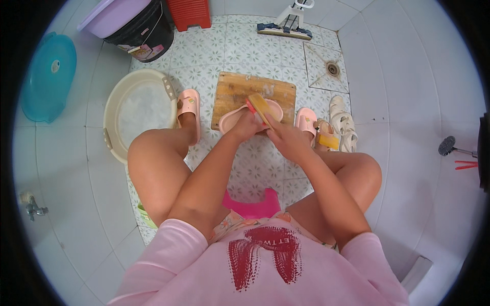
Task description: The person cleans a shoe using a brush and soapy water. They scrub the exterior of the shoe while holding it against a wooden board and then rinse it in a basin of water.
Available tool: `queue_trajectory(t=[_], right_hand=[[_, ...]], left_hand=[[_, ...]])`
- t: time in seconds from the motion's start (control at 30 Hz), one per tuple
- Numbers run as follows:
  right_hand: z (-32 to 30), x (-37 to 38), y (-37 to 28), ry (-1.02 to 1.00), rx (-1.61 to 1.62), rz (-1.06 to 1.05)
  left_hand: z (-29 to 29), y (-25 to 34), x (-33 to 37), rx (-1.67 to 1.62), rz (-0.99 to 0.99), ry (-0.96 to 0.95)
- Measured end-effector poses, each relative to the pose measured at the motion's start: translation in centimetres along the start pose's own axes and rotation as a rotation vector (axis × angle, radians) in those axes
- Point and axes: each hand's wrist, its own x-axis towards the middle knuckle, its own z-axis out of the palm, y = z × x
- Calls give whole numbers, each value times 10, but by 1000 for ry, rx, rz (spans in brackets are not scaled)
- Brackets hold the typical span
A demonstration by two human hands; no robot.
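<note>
A pale pink slipper (228,120) lies across a wet wooden board (255,84) on the floor between my feet. My left hand (247,125) is closed on the slipper's middle, hiding part of it. In my right hand (284,135) is a scrubbing brush (261,105) with a yellowish back, its head over the slipper close to my left fingers. Red shows along the brush's left edge; whether it is bristles or part of the slipper I cannot tell.
Left of the board stands a cream basin (113,115) with cloudy water. White sandals (343,125) and a yellow block (328,140) lie right of my foot. A floor squeegee (285,30), a black bucket (145,35) and a red stool (190,14) stand farther off. A floor drain (333,69) is at the right.
</note>
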Motion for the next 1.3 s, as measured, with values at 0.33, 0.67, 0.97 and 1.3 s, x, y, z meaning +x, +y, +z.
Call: queue_trajectory(t=[0.33, 0.67, 0.97, 1.3], right_hand=[[-32, 34, 4, -83, -28, -76], [18, 78, 2, 123, -20, -206], [-28, 8, 32, -77, 372, 78], [3, 64, 46, 63, 201, 77]], left_hand=[[-2, -5, -2, 58, 24, 74], [-10, -42, 15, 119, 65, -14], [-4, -10, -2, 39, 49, 119], [-1, -17, 6, 92, 86, 158]])
